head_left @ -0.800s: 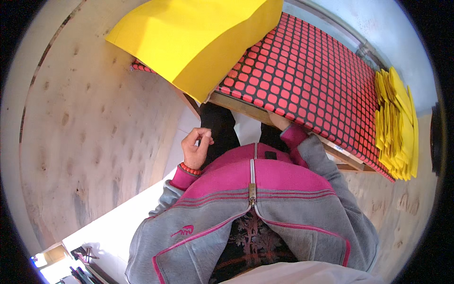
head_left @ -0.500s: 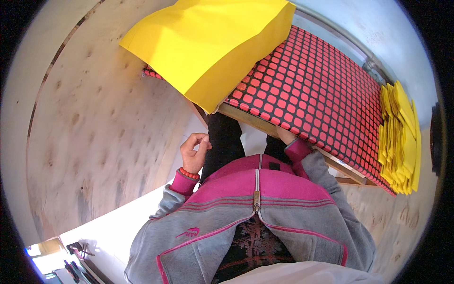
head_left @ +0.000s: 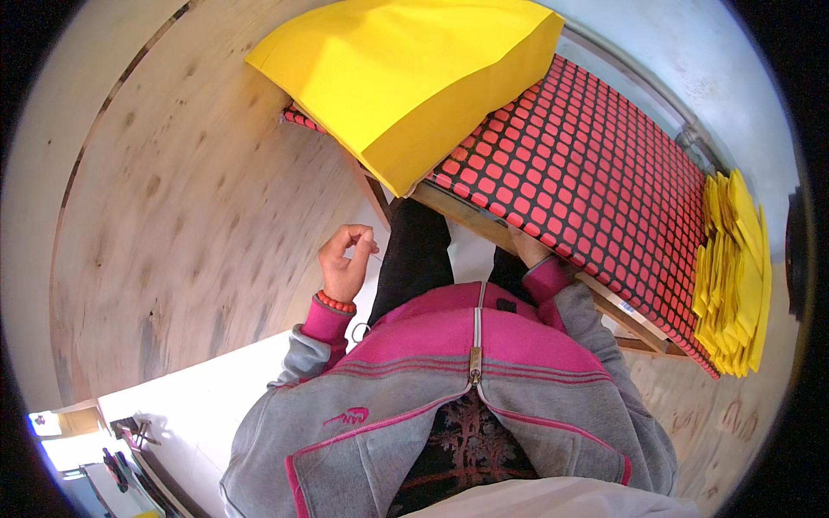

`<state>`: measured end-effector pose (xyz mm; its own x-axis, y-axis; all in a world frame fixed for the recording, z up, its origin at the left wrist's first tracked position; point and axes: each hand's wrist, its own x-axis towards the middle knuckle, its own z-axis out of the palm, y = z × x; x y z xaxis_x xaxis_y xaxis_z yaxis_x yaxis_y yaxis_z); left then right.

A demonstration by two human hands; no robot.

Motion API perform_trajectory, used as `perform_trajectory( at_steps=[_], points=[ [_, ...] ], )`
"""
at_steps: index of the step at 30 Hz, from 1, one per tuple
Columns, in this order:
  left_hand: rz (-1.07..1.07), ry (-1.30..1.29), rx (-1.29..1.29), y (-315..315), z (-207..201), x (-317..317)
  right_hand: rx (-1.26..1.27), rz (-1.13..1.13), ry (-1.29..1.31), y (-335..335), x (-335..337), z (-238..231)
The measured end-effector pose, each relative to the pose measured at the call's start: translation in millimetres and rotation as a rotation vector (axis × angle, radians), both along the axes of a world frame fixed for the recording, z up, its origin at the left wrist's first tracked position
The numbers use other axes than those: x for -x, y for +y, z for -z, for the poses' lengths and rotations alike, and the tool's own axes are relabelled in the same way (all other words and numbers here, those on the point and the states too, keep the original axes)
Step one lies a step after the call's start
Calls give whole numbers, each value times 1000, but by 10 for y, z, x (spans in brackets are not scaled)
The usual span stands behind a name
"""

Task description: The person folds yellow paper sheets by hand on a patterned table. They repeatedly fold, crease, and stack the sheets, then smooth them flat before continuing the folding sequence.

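Note:
My left hand, with a red bead bracelet at its wrist, is raised left of my knees. Its thumb and index finger are pinched together; what they hold, if anything, is too small to name. My right hand reaches beneath the near edge of a table covered in red-and-black patterned cloth, its fingers hidden there. A large yellow sheet-like piece with a folded side band lies over the table's left part, one corner hanging past the near edge.
A stack of folded yellow pieces sits at the table's right end. A wooden rail runs under the near edge. Pale plywood fills the left side, and a wall stands behind the table.
My left hand has moved a little left and up, still pinched. The table and yellow piece appear shifted slightly right as my view turned. My right hand stays under the table edge.

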<state>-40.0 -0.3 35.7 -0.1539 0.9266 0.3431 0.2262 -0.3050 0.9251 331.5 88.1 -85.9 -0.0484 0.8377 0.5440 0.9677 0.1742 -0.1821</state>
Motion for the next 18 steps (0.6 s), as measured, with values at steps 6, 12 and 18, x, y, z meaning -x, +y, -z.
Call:
perform_trajectory(
  at_steps=[6, 12, 18],
  points=[
    [-88, 19, -50, 14, -297, 337, 137, -192, -22, -424, 234, -616],
    [-109, -113, -237, 128, -1156, 696, 582, -388, 18, -946, 537, -1654],
    [247, 268, -522, 537, -2029, 772, 791, -1031, 323, -968, 795, -2864]
  ],
)
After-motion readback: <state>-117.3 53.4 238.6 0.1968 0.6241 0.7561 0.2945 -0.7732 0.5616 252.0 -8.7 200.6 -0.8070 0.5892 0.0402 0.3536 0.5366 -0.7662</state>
